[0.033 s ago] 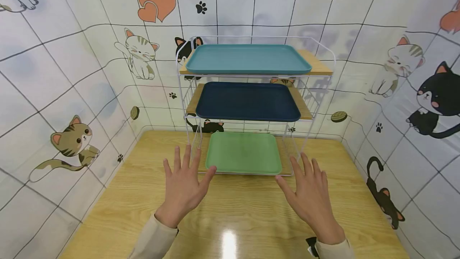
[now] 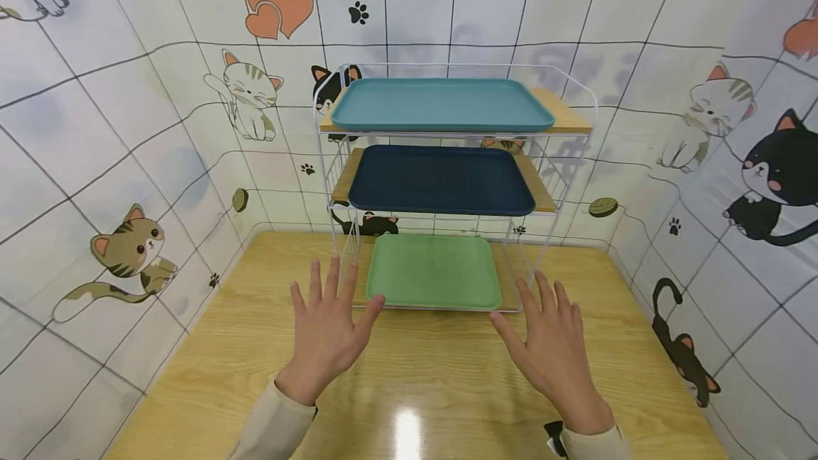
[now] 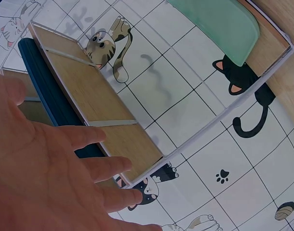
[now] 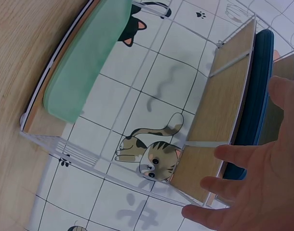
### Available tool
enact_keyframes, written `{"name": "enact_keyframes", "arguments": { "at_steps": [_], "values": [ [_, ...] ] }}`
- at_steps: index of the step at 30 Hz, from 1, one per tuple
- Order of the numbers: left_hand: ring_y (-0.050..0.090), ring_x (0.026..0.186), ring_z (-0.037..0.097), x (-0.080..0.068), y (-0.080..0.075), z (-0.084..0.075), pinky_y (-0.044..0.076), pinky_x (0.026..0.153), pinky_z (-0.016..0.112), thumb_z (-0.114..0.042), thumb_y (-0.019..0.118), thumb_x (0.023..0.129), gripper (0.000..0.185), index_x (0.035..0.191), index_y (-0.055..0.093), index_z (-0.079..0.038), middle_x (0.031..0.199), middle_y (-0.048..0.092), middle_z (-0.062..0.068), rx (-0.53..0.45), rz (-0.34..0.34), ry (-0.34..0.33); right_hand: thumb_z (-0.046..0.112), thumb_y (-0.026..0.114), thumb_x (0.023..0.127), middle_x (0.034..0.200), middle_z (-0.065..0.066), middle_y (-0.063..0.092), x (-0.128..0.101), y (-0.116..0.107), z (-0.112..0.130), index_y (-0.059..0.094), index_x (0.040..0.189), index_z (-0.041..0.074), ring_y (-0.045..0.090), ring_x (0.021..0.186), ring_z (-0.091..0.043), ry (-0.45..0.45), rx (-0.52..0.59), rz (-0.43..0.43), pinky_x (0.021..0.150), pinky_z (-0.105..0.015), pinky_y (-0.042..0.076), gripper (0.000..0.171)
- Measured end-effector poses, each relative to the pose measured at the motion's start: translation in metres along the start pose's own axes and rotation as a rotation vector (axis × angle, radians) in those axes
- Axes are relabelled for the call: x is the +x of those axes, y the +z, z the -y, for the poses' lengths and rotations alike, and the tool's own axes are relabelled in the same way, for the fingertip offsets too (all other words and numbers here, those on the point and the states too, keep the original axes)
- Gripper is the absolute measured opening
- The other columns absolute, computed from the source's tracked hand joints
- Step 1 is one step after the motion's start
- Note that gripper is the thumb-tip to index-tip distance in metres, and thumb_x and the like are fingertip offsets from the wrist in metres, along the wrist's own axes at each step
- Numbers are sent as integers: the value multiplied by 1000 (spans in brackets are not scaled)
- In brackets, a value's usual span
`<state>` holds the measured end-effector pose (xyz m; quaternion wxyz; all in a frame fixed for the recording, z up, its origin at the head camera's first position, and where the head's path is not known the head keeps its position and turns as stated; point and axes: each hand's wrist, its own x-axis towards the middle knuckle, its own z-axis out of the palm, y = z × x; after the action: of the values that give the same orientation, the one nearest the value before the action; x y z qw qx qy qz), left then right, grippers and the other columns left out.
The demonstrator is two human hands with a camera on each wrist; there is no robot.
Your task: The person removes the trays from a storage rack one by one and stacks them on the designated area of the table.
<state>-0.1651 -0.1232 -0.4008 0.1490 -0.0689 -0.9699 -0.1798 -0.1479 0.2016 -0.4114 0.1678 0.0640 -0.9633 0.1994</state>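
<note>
My left hand (image 2: 329, 332) is held over the table with fingers straight and spread, in front of the left side of a three-tier wire rack (image 2: 554, 229). On the other side my right hand (image 2: 552, 346) has the same spread fingers. Both palms hold nothing. A light blue tray (image 2: 441, 105) lies on the top shelf and a navy tray (image 2: 441, 179) on the middle one. Lowest sits a green tray (image 2: 434, 272), between the two hands in the head view. The wrist views show the left fingers (image 3: 106, 168) and right fingers (image 4: 238, 156) overlapping the rack's shelf.
The rack stands at the back of a wooden table (image 2: 422, 368), against white sheeting (image 2: 418, 2) printed with cats and grid lines. More of this sheeting rises along the left and right sides. Each shelf has a wooden board (image 2: 565, 116) under its tray.
</note>
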Motion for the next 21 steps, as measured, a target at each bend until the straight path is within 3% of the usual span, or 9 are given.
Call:
{"name": "enact_keyframes", "arguments": {
  "at_steps": [13,21],
  "values": [
    [9,156,44,-2,3,3,5,116,76,-67,41,102,78,159,39,-13,168,23,18,4,8,-12,57,53,102,163,-29,26,-2,4,3,41,156,6,20,146,-60,13,28,14,108,-80,17,76],
    [8,157,44,5,2,7,5,117,75,-63,44,102,77,159,38,-11,167,24,19,-54,5,-24,49,58,103,158,-32,31,3,-1,5,46,151,0,31,140,-61,-48,42,-64,105,-76,28,70]
  ]
}}
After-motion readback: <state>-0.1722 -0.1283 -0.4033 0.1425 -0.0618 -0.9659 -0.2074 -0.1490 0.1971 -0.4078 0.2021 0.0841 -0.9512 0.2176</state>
